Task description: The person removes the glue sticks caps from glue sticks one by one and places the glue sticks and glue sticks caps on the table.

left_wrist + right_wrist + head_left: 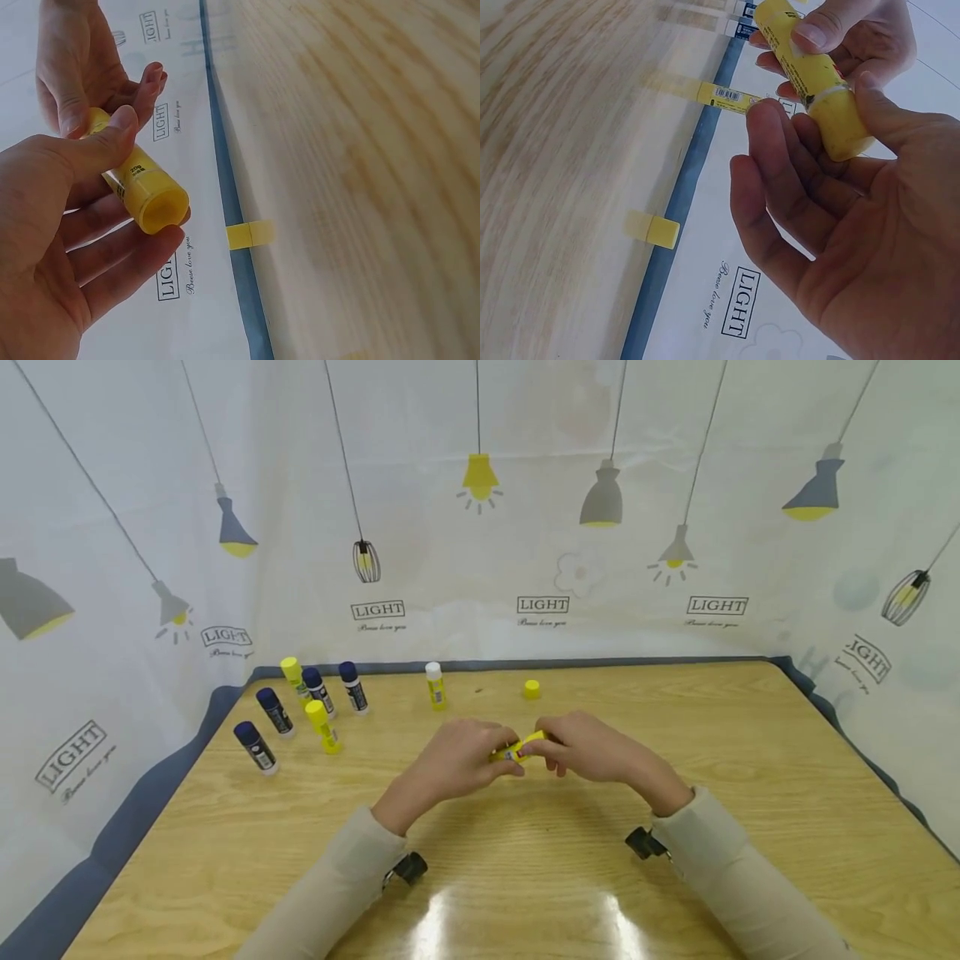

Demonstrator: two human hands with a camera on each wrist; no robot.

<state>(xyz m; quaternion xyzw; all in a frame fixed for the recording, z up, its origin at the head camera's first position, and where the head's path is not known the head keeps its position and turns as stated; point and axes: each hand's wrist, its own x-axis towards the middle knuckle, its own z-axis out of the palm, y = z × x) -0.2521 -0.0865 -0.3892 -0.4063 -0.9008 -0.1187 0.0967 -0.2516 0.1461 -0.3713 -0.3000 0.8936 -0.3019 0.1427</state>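
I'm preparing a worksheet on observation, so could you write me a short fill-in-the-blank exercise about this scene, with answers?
1. The left hand and right hand both grip one glue stick, whose body is coloured ____.
2. The standing stick nearest the loose cap wears a cap coloured ____.
3. On the person's left, the number of dark-capped sticks standing on the table is ____.

Missing words: yellow; white; four.

I see long, pale beige sleeves [326,893] with broad cuffs [367,841], a small black block [410,867] beside each, and bare hands [463,755].
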